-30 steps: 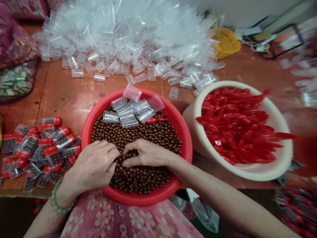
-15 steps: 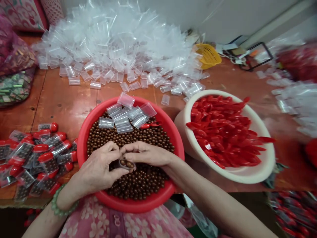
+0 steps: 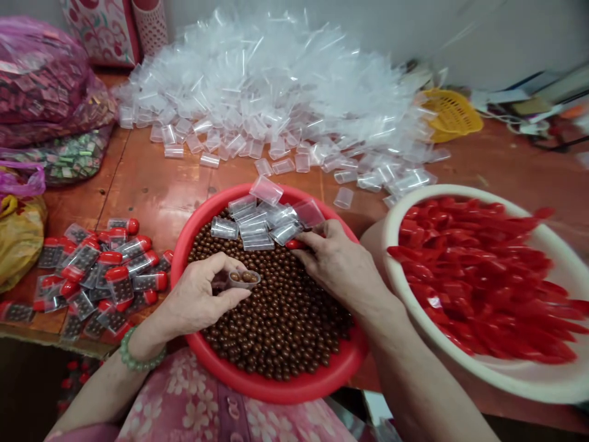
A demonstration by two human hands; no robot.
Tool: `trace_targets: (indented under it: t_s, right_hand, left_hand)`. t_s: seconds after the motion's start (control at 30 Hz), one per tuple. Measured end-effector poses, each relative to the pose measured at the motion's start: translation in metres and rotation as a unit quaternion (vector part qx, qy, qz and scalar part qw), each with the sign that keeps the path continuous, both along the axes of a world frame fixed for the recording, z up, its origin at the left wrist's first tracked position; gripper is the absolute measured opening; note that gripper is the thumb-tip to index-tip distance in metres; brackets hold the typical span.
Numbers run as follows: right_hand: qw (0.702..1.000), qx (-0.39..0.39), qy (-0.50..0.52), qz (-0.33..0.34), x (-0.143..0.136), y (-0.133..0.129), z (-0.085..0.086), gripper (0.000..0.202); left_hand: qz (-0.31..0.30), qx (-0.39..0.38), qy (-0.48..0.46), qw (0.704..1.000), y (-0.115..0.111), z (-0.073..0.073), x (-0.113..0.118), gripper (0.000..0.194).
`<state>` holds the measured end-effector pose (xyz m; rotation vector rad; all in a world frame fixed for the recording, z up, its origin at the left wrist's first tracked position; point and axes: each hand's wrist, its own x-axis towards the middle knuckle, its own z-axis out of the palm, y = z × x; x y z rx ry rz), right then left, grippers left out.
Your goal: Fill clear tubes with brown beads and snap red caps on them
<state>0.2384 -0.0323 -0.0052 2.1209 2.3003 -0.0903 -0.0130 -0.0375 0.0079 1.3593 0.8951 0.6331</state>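
Note:
My left hand (image 3: 199, 297) holds a small clear plastic tube (image 3: 244, 278) with brown balls showing at its open end. It is above a red basin (image 3: 196, 224) full of shiny brown balls (image 3: 280, 325). On the basin's far side, the fingers of my right hand (image 3: 331, 261) pinch a red plastic piece (image 3: 295, 244), mostly covered by the hand. Several clear tubes (image 3: 255, 224) lie on the balls beside those fingers.
To the right, a cream tub (image 3: 391, 224) holds red plastic pieces (image 3: 473, 276). Filled red-capped tubes (image 3: 108, 270) lie at left. Behind are a heap of clear tubes (image 3: 276, 80) and a yellow basket (image 3: 453, 116). Plastic bags (image 3: 46, 80) stand at far left.
My right hand has left the tube and moved right and away from me to the red piece. My left hand keeps the tube. The view has swung left.

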Motion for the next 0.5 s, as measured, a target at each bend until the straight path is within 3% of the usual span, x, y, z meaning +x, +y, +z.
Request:
trace_targets:
  t_s: [0.1,0.23,0.37,0.5]
  right_hand:
    - [0.999,-0.005,0.023,0.025,-0.005,-0.002,0.001,0.022]
    - [0.979,0.038,0.187,0.071,-0.011,-0.015,0.011,0.018]
    - [0.897,-0.029,0.438,0.05,-0.021,-0.027,0.031,0.016]
    - [0.844,-0.072,0.531,0.024,-0.033,-0.03,0.041,0.018]
  left_hand:
    - [0.021,-0.062,-0.048,0.997,-0.002,0.004,-0.001,0.016]
    - [0.008,-0.018,-0.039,0.999,-0.006,0.018,-0.005,0.015]
    - [0.014,-0.017,-0.042,0.999,-0.009,0.021,-0.006,0.013]
    - [0.029,-0.088,-0.11,0.99,-0.009,0.014,-0.003,0.019]
